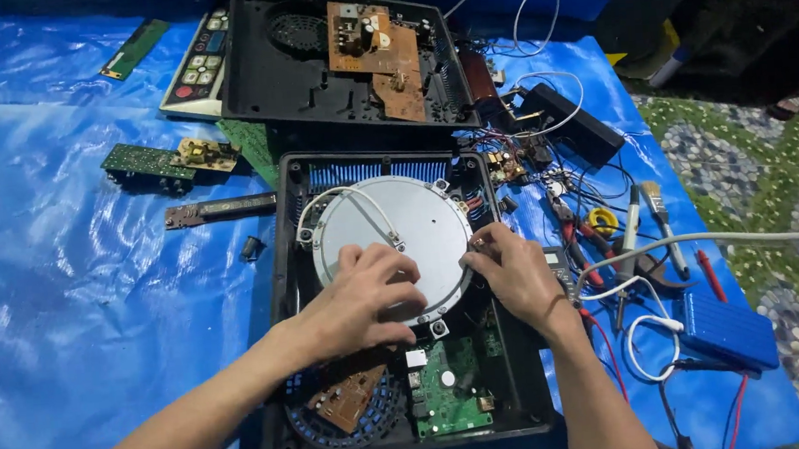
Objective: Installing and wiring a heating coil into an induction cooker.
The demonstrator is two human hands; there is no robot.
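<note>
An opened black appliance housing [283, 291] lies in front of me on a blue tarp. Inside it sits a round silver disc [409, 224] with white wires looping over its top. My left hand [367, 298] rests on the disc's near edge, fingers curled. My right hand [515, 272] grips the disc's right rim, fingertips pinched at the edge. Below the disc lie a green circuit board [451, 396] and a brown circuit board [349, 398] over a round blue fan.
A second open black housing [259, 69] with brown boards lies behind. Loose green boards [143, 162], a control panel [199, 67], a black box [574, 123], tangled wires, a brush [662, 218], pliers and a blue box [726, 327] lie around. Patterned carpet is at right.
</note>
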